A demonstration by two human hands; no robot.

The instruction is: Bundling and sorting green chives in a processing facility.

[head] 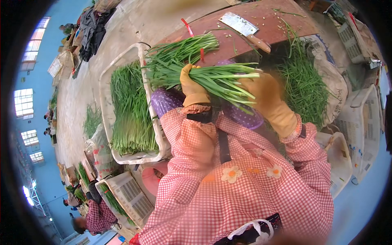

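My left hand (193,85), in a tan glove, is closed around a bunch of green garlic chives (214,78) held across my lap, with the pale stem ends pointing right. My right hand (265,95), gloved alike and partly blurred, is at those stem ends; whether its fingers grip them is unclear. Behind the bunch, more chives (186,49) lie on a reddish board (214,26), near red tape strips (187,27). A cleaver (240,24) with a wooden handle lies farther back on the board, among small cut bits.
At the left stands a white plastic crate (105,92) filled with chives. A sack (333,88) with loose greens (303,82) is at the right, beside white crates (361,131). Another crate (128,196) and a person (96,217) in a checked top are at lower left.
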